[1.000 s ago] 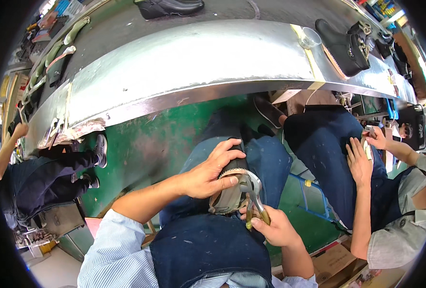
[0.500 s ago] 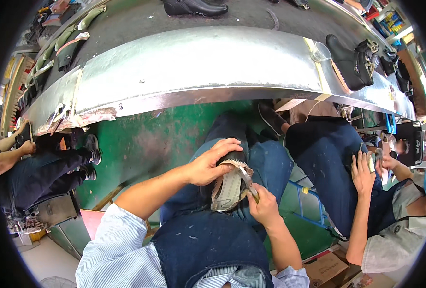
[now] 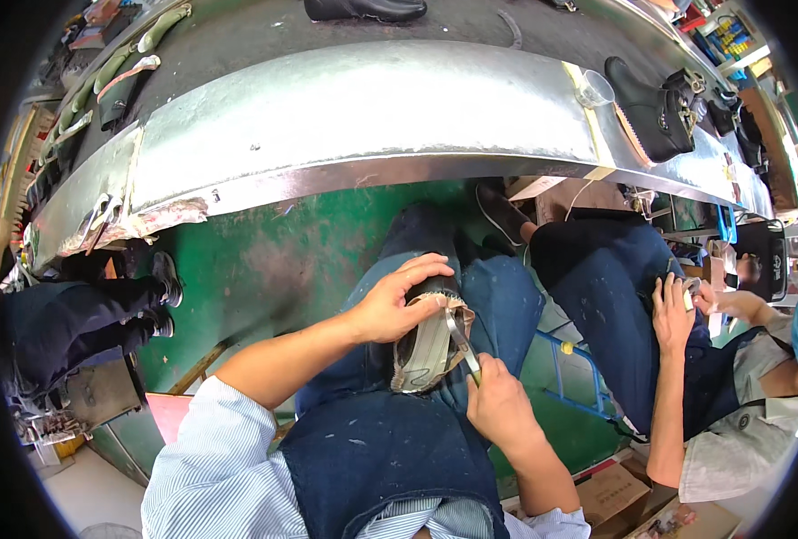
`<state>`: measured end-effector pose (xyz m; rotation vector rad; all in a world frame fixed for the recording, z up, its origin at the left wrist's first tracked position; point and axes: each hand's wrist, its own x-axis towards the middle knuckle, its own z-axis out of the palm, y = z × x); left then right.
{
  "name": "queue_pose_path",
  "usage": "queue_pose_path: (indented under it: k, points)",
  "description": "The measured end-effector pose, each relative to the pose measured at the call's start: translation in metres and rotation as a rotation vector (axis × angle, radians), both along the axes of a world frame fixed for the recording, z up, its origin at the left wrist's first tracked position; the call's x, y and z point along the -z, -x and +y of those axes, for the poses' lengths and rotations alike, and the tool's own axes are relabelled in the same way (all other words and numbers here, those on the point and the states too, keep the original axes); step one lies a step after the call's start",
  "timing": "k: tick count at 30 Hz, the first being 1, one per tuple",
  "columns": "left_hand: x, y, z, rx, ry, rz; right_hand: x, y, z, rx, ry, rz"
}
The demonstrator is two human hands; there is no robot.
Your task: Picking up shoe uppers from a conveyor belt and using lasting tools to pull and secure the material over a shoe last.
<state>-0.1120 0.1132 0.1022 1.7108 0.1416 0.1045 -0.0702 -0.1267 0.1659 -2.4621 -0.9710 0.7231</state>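
On my lap lies a dark shoe point(image 3: 423, 355), sole side up, its pale insole showing inside a jagged, gathered edge of upper. Gripping it from the far left is my left hand point(image 3: 402, 304), fingers over the dark end and thumb along the rim. My right hand point(image 3: 500, 404) is closed around the handle of a slim curved metal tool point(image 3: 459, 338). The tool's head rests at the shoe's right rim, close to my left thumb. Its jaw or blade is too small to make out.
A metal-edged workbench point(image 3: 363, 108) curves across ahead, bearing a black boot point(image 3: 646, 112), a clear cup point(image 3: 595, 89) and several shoe parts. Close on my right sits a co-worker, hands point(image 3: 675, 314) on a small object. Another person's legs point(image 3: 84, 310) show at left. Cardboard boxes point(image 3: 613, 499) stand lower right.
My right hand has shifted slightly down and right, and the tool now stands steeper along the shoe's rim. My left hand keeps its hold. The left person's hands have left the view.
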Motion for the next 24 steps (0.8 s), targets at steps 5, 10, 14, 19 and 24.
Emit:
queue_pose_path:
  k: [5,10,14,19,24]
  points:
    - [0.008,-0.004,0.006,0.014,0.001,-0.022,-0.023,-0.033,-0.006,0.026,-0.019,0.644]
    - [0.004,-0.012,0.008,0.084,-0.004,-0.046,-0.002,-0.019,0.007,0.084,-0.366,0.245]
    - [0.008,-0.009,0.015,0.164,0.01,0.018,-0.012,-0.041,0.02,0.041,-0.143,0.283]
    - [-0.003,0.001,0.016,0.156,0.017,0.102,0.013,-0.039,0.012,0.269,-0.446,0.195]
    - [-0.001,0.031,-0.026,-0.098,-0.067,0.305,0.046,-0.039,0.027,0.395,-0.43,0.322]
